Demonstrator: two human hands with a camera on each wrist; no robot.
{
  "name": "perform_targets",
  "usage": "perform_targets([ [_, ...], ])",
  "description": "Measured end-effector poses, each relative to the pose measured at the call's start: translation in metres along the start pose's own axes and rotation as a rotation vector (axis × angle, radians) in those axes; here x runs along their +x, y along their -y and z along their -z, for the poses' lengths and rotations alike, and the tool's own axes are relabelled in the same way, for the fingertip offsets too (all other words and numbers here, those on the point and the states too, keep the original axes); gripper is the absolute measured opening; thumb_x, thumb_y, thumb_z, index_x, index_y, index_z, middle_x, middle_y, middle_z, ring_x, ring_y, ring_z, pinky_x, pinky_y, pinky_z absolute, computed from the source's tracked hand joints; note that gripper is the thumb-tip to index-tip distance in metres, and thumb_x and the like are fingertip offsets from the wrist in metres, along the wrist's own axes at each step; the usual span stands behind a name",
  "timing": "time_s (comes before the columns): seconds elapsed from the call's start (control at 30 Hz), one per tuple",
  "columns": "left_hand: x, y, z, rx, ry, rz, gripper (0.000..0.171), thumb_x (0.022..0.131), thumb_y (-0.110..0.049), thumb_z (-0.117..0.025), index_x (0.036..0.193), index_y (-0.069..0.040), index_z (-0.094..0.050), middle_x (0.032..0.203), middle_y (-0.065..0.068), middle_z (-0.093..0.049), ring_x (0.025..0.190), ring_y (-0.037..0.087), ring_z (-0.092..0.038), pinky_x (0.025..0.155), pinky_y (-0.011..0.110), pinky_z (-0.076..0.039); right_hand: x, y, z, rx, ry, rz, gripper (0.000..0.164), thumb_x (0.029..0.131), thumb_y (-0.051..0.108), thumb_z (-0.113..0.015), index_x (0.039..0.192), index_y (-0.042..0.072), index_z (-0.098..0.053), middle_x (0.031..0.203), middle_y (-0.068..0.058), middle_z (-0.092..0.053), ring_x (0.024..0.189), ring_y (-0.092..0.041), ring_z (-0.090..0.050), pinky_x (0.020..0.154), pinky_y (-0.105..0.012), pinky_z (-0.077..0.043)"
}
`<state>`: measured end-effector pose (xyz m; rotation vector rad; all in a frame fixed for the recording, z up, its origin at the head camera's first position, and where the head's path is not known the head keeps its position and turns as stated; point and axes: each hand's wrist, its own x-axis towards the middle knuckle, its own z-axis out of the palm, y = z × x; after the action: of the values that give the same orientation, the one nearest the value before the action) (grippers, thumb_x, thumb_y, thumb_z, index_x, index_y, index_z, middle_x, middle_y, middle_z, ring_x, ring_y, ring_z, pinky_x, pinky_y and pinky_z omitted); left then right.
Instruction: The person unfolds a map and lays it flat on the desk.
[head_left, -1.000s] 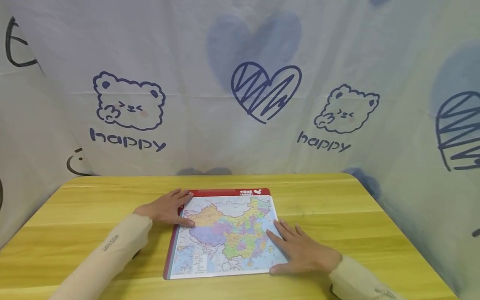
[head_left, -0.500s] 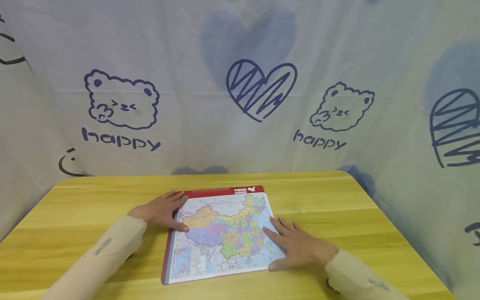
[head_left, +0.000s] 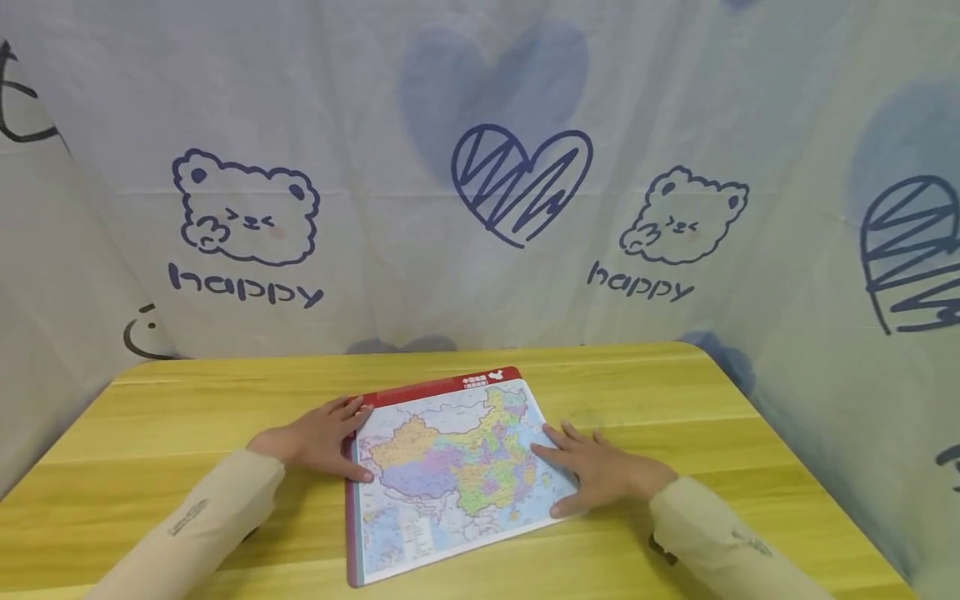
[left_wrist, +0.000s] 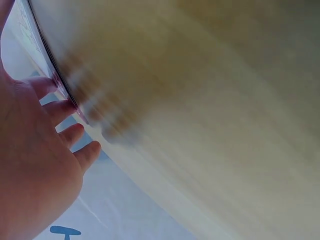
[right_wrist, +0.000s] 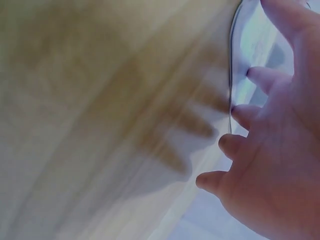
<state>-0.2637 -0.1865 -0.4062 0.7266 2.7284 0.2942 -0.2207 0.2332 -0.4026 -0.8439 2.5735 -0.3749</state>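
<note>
A flat map board [head_left: 450, 454] printed with a multicoloured map of China lies on the yellow wood-grain table [head_left: 675, 400]. It has a red band along its far side and is turned at a slant. My left hand [head_left: 318, 440] rests with spread fingers at its far left corner and left edge, thumb over the map. On the opposite side my right hand [head_left: 603, 473] touches the right edge, fingers spread and thumb near the near right corner. Both wrist views show the fingers extended along the thin board edge [left_wrist: 55, 70]; the board's underside is hidden.
Behind the table hangs a pale cloth [head_left: 390, 250] with blue hearts, bear drawings and lettering, and it also covers both sides. The table's far edge [head_left: 450, 350] runs close to the cloth.
The board has turned counterclockwise on the table, its near left corner coming closer and its right side moving away. My left hand slid slightly nearer, my right hand slightly farther off.
</note>
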Motion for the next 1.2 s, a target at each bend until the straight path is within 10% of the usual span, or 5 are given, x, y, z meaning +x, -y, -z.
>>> perform_targets([
  [0.93, -0.026, -0.007, -0.005, -0.049, -0.032, -0.045, 0.093, 0.075, -0.059, -0.072, 0.145, -0.006, -0.043, 0.148, 0.025, -0.033, 0.133, 0.046, -0.029, 0.101, 0.064, -0.034, 0.012, 0.006, 0.025, 0.069, 0.019, -0.078, 0.080, 0.075, 0.011, -0.081, 0.144, 0.003, -0.043, 0.156, -0.021, -0.021, 0.142, -0.046, -0.007, 0.110, -0.064, -0.009],
  [1.2, -0.029, -0.007, 0.006, 0.045, -0.125, -0.086, 0.079, 0.075, -0.053, -0.076, 0.134, -0.004, -0.057, 0.102, 0.009, -0.058, 0.089, 0.025, -0.049, 0.079, 0.044, -0.046, -0.005, 0.021, 0.010, 0.056, -0.035, 0.026, 0.073, 0.082, 0.023, -0.076, 0.144, 0.001, -0.043, 0.153, -0.026, -0.024, 0.141, -0.047, -0.012, 0.111, -0.059, -0.017],
])
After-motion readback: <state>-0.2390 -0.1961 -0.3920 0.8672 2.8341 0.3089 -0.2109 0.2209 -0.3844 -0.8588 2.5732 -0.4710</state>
